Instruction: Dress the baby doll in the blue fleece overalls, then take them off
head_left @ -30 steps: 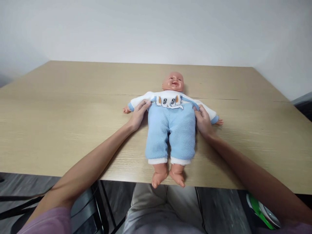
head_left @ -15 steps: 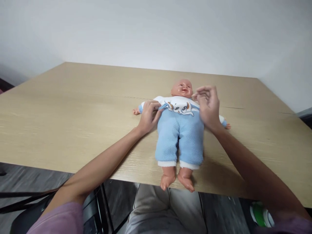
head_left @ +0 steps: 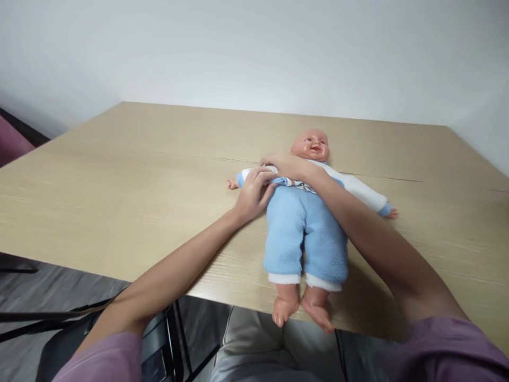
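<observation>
A baby doll [head_left: 317,154] lies on its back with its feet over the near table edge. It wears a white-and-blue outfit [head_left: 306,228] with a cartoon print on the chest, now mostly covered. My left hand [head_left: 254,193] is closed on the outfit at the doll's side, left in the view, thumb below and fingers above. Across the doll's chest reaches my right arm, and my right hand [head_left: 289,165] bends its fingers over the white cloth at the left shoulder. Those fingertips are partly hidden. Both hands nearly touch.
The light wooden table [head_left: 159,175] has a seam across it and meets a white wall [head_left: 254,53] behind. A black folding chair [head_left: 159,339] stands below the near edge at left. Something pink [head_left: 14,140] shows at the far left.
My right hand has come from beside the doll's head across its chest to the left shoulder. My left hand stays at the doll's side. The view has shifted slightly.
</observation>
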Tool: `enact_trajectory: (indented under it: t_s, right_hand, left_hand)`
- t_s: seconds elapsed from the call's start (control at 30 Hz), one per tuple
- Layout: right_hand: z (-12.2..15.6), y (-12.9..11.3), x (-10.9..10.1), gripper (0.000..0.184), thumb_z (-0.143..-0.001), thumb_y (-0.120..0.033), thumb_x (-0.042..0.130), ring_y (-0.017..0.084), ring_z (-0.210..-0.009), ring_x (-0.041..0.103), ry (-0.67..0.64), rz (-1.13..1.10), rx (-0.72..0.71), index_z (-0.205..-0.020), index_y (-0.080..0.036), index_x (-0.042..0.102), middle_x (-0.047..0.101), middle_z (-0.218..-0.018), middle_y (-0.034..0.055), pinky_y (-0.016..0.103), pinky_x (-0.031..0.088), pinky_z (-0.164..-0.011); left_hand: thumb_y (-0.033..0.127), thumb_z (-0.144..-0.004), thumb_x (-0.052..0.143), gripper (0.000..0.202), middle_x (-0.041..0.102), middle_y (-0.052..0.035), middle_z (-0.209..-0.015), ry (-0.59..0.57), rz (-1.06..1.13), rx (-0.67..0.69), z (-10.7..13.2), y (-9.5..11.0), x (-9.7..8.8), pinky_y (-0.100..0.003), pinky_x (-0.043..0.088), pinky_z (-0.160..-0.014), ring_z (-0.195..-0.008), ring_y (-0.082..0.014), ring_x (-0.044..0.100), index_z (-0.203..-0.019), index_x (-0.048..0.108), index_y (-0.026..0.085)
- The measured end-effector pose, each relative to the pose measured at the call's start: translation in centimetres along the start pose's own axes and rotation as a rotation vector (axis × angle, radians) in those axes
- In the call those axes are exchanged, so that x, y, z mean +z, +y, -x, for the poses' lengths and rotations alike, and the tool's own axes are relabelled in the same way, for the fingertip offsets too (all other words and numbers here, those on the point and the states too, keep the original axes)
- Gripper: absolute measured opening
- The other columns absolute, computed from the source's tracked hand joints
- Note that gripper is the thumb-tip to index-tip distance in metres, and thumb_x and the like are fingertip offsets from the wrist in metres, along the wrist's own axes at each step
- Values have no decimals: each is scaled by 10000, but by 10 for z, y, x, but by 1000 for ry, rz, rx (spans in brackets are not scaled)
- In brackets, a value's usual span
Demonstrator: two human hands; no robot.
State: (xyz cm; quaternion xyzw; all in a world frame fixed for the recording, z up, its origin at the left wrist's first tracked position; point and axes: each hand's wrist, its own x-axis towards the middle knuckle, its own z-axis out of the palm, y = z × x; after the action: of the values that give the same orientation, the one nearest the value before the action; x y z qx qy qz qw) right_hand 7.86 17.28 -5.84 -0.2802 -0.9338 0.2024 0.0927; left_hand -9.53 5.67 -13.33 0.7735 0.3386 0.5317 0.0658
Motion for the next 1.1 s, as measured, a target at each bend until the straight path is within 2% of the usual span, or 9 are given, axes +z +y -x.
enact_trajectory:
  t_s: [0.13,0.23,0.37,0.5,0.63,0.73,0.87,1.0,1.1]
  right_hand:
    - [13,-6,0,365,-949,-275,749,323,-1140,781,182,31,23,-1312,-235,777,872,-1281,108,404,554,-967]
    - [21,-10,-1,436,-891,-236,721,336,-1067,770,354,-46,84,-1326,-233,735,864,-1211,101,426,572,-937]
    - [27,-2,-3,479,-861,-181,703,338,-1122,746,525,-170,109,-1334,-253,690,827,-1248,107,473,596,-1034]
    - [29,14,-7,510,-863,-127,662,291,-1154,724,467,-367,96,-1354,-264,683,784,-1260,76,425,613,-1036]
    - [31,16,-11,551,-840,-67,638,256,-1097,716,393,-486,109,-1353,-264,687,768,-1250,47,375,607,-960]
    - [35,7,-14,508,-837,-39,617,250,-1069,710,362,-429,90,-1297,-238,698,785,-1231,52,371,598,-969]
    - [39,-6,-18,462,-819,-27,608,295,-1112,732,372,-270,64,-1221,-216,735,832,-1227,93,422,594,-1044]
    - [39,-8,-17,489,-832,-83,639,339,-1156,764,344,-220,92,-1278,-226,781,871,-1258,111,471,622,-1056]
    - [36,-9,-15,461,-869,-126,660,352,-1189,774,347,-203,90,-1294,-227,806,882,-1265,110,505,626,-1085]
  left_hand:
    - [431,-1184,601,204,760,-141,-1224,16,0,3,-2,3,0,-475,575,-1020,-1149,-284,707,-1216,683,247]
    - [449,-1175,602,221,760,-139,-1170,5,-29,1,-2,3,0,-479,587,-978,-1065,-279,702,-1212,686,247]
    - [384,-1157,635,161,759,-119,-1130,40,-100,99,2,3,1,-450,609,-920,-1030,-265,717,-1238,699,260]
    - [379,-1120,694,171,723,-110,-1133,94,-201,126,9,4,0,-488,617,-965,-1077,-283,725,-1248,736,275]
    - [408,-1114,698,191,660,-148,-1379,154,-259,151,12,6,-2,-571,576,-1140,-1302,-334,697,-1266,740,301]
    - [414,-1151,623,207,639,-156,-1487,142,-237,186,11,7,-3,-612,538,-1201,-1408,-350,657,-1323,689,320]
    - [515,-1165,580,243,703,-139,-1381,113,-132,108,10,10,-4,-627,532,-1184,-1326,-344,692,-1278,648,310]
    - [561,-1169,579,271,735,-121,-1259,158,-17,13,8,18,-2,-582,544,-1133,-1224,-322,706,-1194,632,296]
    - [578,-1191,553,305,714,-100,-1176,196,68,-114,5,26,1,-541,537,-1119,-1169,-292,694,-1159,631,285]
